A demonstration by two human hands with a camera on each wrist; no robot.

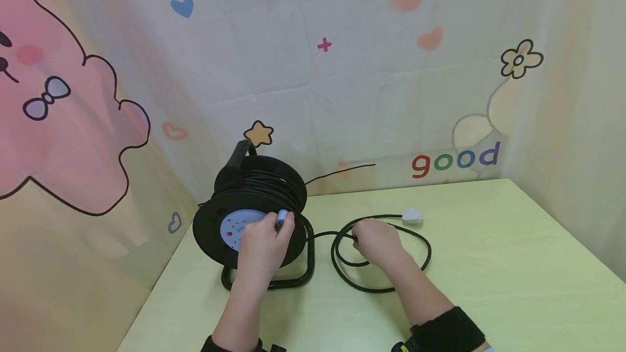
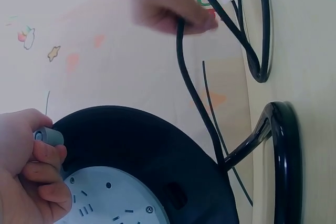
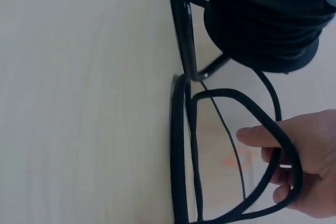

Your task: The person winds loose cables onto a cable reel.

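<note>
A black cable reel [image 1: 209, 230] stands tilted on its tubular frame [image 1: 293, 284], with black cable wound between its flanges. Its front holds a pale blue socket panel [image 2: 113, 192]. My left hand [image 1: 261, 240] grips the small grey-blue crank knob [image 2: 51, 136] on the reel's face, thumb and fingers curled round it. To the right, my right hand [image 1: 377, 239] holds the black cable [image 2: 191, 87] running from the reel, its fingers curled round it in the right wrist view. Loose loops of cable [image 1: 364, 288] lie under and around this hand, ending in a white plug [image 1: 412, 215].
The reel and loops are on a pale green table [image 1: 489, 265]. Behind it hangs a printed cloth [image 1: 342, 91] with hearts and the word "good". A thin dark line [image 1: 342, 170] shows low on the cloth behind the reel.
</note>
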